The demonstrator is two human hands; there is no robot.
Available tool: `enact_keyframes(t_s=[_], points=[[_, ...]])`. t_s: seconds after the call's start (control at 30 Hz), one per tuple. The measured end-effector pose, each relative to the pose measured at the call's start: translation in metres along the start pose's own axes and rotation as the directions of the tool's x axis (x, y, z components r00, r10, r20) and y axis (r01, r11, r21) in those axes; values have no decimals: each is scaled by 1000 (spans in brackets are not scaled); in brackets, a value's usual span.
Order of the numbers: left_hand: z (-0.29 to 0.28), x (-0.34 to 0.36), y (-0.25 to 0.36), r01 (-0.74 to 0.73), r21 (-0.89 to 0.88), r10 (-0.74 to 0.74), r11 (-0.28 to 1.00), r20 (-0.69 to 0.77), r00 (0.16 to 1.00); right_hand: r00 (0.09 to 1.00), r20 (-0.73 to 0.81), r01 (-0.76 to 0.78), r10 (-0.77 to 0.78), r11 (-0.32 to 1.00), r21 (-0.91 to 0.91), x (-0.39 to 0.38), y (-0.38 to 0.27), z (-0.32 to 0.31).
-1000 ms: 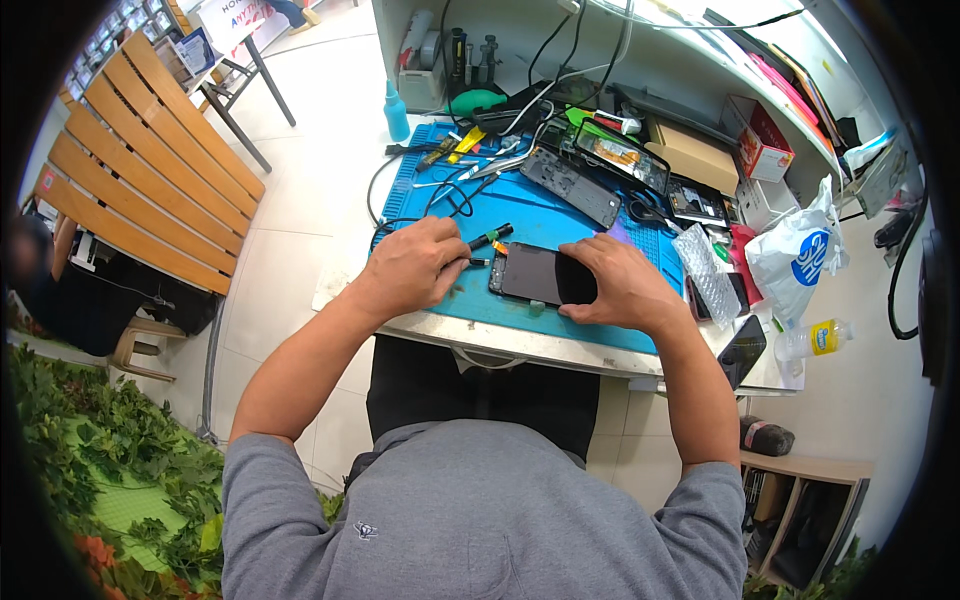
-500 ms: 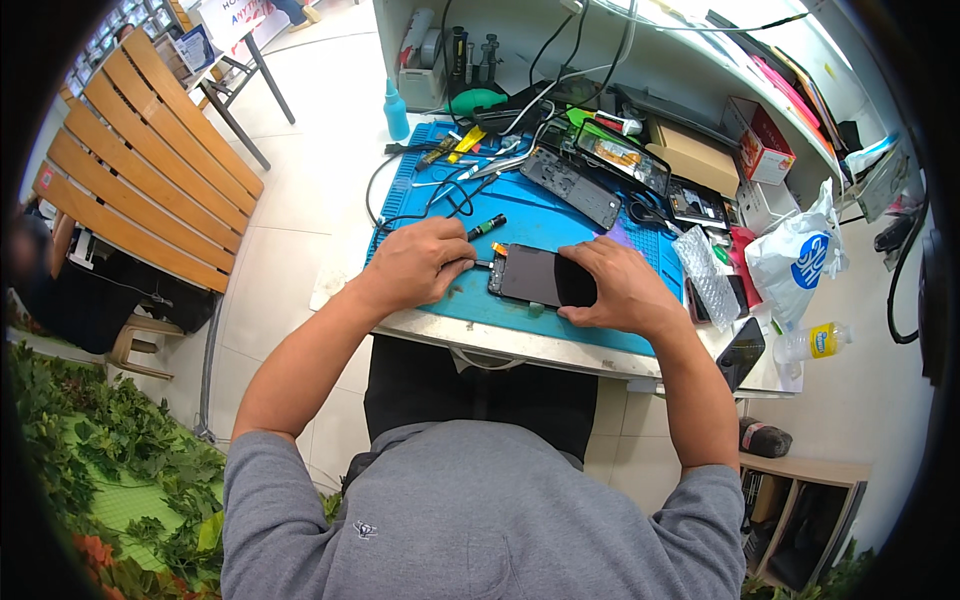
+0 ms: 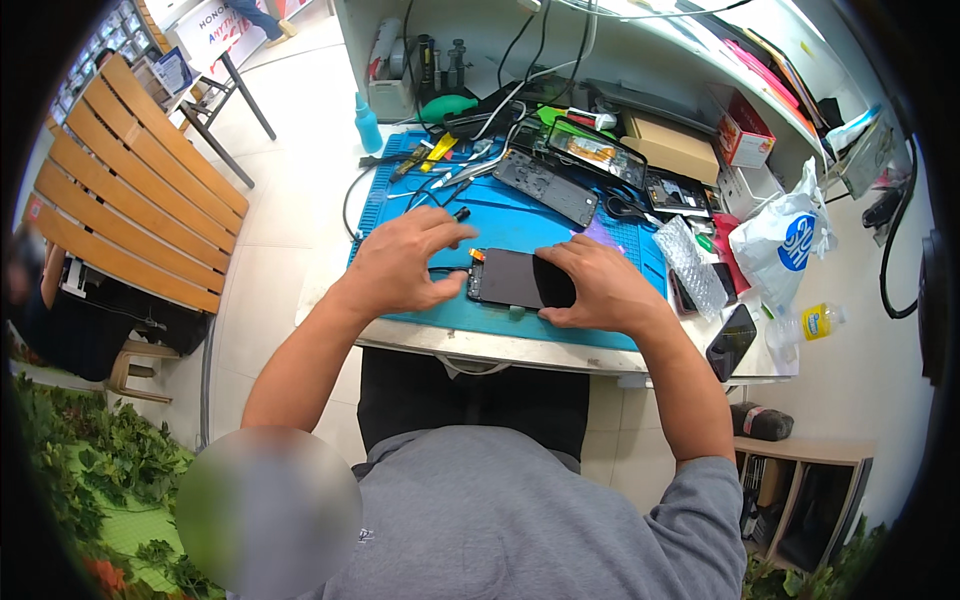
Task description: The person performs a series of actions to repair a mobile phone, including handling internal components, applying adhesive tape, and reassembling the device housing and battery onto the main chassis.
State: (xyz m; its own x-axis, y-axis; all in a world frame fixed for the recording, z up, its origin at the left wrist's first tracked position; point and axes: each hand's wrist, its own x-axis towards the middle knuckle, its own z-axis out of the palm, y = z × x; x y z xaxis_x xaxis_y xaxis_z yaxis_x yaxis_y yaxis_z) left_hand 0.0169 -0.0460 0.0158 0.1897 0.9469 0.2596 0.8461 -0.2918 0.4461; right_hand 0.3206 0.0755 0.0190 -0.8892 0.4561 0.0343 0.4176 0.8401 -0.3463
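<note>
A disassembled phone lies on the blue work mat, its dark panel facing up. An orange flex ribbon sticks out at its left end. My right hand spans the phone's right end, fingers on the far edge and thumb on the near edge. Just left of the phone, my left hand hovers with thumb and fingers apart, holding nothing. A thin black cable runs from behind that hand to the phone's left end. The tip of a pen-like tool shows beyond my left fingers.
Behind the phone lie an opened phone body, a phone frame, scissors and tangled cables. A blue bottle stands at the back left. Bubble wrap, a white plastic bag, a black phone and a clear bottle crowd the right.
My left fingers have let go of the cable end at the phone and spread apart. The right hand keeps its grip on the phone. The whole view has shifted slightly.
</note>
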Motion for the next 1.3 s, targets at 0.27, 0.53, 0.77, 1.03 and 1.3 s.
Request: enact_keyframes(t_s=[0.27, 0.53, 0.77, 1.03, 1.3], points=[[27, 34, 20, -60, -158, 89, 986, 178, 980, 995, -69, -76, 78, 997, 22, -16, 3, 4], [24, 34, 14, 38, -187, 8, 982, 244, 970, 976, -53, -199, 209, 969, 149, -51, 26, -12], [32, 29, 1, -9, -216, 45, 976, 164, 985, 975, -162, -123, 152, 977, 176, -55, 29, 0], [29, 24, -7, -33, -258, 67, 966, 126, 990, 935, -352, 36, 42, 977, 212, -53, 34, 24], [41, 20, -17, -79, -275, 95, 958, 47, 994, 926, -375, 55, 46, 966, 254, -54, 37, 34]])
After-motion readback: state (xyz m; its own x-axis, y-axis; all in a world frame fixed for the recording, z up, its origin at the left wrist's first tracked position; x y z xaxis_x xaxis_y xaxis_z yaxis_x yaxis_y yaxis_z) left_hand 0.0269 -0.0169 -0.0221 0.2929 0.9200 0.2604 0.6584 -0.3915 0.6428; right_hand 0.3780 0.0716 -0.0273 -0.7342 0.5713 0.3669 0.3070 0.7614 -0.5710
